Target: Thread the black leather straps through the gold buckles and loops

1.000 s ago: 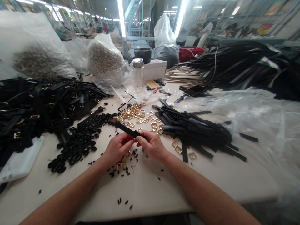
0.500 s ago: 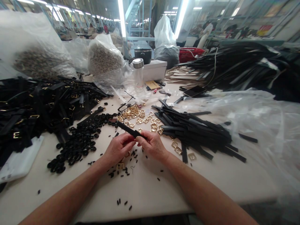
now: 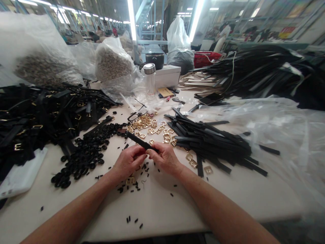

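Note:
A black strap slants up and left from between my two hands, above the table. My left hand is closed, its fingertips pinching the strap's near part from the left. From the right, my right hand grips the same strap with its thumb laid across. The fingers hide the strap's lower end. Gold buckles lie loose just beyond the hands, and a single gold buckle rests beneath my left wrist. Small black bits are scattered under and in front of the hands.
Black rings are heaped to the left, beside a pile of buckled straps. On the right lies a stack of black strips near plastic sheeting. A glass bottle and a white box stand at the back.
My right hand has shifted very slightly on the strap. Otherwise the hands and the strap stay in nearly the same place.

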### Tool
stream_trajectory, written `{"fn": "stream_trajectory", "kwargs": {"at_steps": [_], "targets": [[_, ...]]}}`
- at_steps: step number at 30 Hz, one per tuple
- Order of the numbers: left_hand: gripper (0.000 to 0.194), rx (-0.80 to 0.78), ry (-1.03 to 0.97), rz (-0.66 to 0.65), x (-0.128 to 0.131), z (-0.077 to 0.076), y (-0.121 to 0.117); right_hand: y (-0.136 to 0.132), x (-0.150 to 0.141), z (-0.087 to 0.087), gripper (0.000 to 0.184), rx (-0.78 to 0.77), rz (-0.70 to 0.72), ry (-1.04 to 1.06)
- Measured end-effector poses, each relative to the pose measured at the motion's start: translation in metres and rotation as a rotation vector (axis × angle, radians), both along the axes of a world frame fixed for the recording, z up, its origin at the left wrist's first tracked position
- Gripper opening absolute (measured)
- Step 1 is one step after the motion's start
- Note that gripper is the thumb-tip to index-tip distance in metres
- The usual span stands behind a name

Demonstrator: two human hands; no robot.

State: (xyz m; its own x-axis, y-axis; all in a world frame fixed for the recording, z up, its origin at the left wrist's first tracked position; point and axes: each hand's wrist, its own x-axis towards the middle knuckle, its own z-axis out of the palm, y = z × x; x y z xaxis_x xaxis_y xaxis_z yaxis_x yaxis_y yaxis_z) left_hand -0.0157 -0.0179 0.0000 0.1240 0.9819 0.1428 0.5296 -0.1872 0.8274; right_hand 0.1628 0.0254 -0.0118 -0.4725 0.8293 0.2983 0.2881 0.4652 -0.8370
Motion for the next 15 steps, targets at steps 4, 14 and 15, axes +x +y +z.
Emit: {"fn": "stream_trajectory", "kwargs": {"at_steps": [4, 14, 15], "targets": [[0.023, 0.008, 0.027, -0.027, -0.0008, -0.0012, 0.0002, 0.0001, -0.0001, -0.0005, 0.023, 0.012, 0.0, 0.0], [0.022, 0.027, 0.087, -0.057, -0.0011, 0.0016, -0.0003, -0.0021, -0.0001, 0.0041, 0.021, 0.04, 0.027, -0.029], [0.022, 0.026, 0.096, -0.061, -0.0011, 0.0017, -0.0004, -0.0022, 0.0, 0.005, 0.02, 0.043, 0.029, -0.028]]}}
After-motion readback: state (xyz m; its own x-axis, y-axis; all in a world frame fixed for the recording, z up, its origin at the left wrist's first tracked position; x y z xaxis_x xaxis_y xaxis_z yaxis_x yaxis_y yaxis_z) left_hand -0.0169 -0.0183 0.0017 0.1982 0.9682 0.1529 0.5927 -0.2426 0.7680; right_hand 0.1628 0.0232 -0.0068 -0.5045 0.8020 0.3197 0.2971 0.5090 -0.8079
